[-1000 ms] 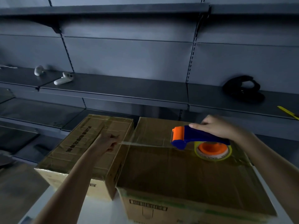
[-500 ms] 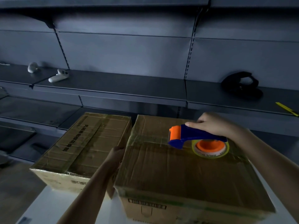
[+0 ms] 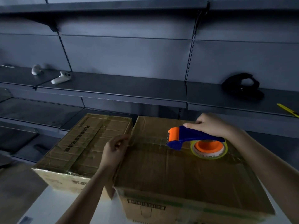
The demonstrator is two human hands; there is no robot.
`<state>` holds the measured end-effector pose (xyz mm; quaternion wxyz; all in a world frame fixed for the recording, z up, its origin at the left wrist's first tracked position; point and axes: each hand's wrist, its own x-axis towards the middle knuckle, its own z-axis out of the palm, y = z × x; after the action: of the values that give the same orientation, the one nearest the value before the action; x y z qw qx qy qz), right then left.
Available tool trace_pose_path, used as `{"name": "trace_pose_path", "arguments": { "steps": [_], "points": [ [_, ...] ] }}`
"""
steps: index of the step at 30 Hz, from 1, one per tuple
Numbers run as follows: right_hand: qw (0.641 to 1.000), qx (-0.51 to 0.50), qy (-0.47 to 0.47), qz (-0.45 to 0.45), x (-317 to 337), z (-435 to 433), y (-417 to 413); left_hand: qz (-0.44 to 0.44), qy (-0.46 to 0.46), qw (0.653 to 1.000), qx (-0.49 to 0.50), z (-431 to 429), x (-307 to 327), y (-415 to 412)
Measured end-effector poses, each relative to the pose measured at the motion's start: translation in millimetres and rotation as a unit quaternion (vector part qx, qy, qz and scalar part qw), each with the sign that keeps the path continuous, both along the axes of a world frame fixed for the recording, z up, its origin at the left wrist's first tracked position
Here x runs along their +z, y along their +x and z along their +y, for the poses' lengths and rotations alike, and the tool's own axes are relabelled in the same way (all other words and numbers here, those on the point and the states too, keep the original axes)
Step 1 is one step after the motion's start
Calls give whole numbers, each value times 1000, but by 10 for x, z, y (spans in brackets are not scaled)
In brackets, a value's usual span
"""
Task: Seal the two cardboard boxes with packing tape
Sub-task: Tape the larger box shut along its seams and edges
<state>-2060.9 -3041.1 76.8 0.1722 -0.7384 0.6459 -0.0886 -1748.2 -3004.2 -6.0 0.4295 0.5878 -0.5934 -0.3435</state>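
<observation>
Dim grey shelving (image 3: pixel 113 89) behind a white table (image 3: pixel 40 207). On it, larger box (image 3: pixel 178 175), smaller box (image 3: pixel 80 147) just beside its left. On larger box's top, right hand (image 3: pixel 210 126) gripping blue-orange tape dispenser (image 3: pixel 191 139); at its left edge, left hand (image 3: pixel 115 147) pinching the tape strip (image 3: pixel 145 140).

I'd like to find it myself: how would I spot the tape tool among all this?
Look at the larger cardboard box, the right one of the two in front of the grey shelves. On its top, the right hand holds the tape dispenser. It alone is blue and orange: blue body, orange roller and hub.
</observation>
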Motion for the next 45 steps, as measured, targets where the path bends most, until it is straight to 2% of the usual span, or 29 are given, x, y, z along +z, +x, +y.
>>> {"name": "trace_pose_path", "arguments": {
  "steps": [1,2,3,4,6,8,9,12,20,31,37,45],
  "points": [
    [1000,-3,4,-7,0,4,-10,30,1,999,-40,42,78,-18],
    [1000,-5,6,-12,1,10,-18,7,17,994,-109,84,147,-41],
    [1000,-4,8,-14,1,14,-20,-57,25,984,-166,115,205,-83],
    [1000,-2,9,-13,2,18,-18,-183,17,960,-210,123,222,-126],
    [1000,2,7,-9,2,24,-9,-409,-32,883,-227,129,184,-222],
    [1000,3,5,-10,0,26,-9,-536,-58,818,-202,127,209,-296],
    [1000,3,5,-11,3,25,-13,-561,-58,803,-193,125,218,-334],
    [1000,4,7,-14,8,20,-13,-585,-52,785,-196,139,224,-473],
    [1000,9,14,5,50,-7,44,-582,-43,775,-243,89,229,-818],
    [999,25,10,22,59,4,61,-575,-55,787,-214,118,102,-912],
    [997,37,31,67,125,11,65,-567,-65,792,-217,123,83,-878],
    [997,57,33,42,185,78,0,-557,-75,800,-212,153,100,-839]
  ]
}}
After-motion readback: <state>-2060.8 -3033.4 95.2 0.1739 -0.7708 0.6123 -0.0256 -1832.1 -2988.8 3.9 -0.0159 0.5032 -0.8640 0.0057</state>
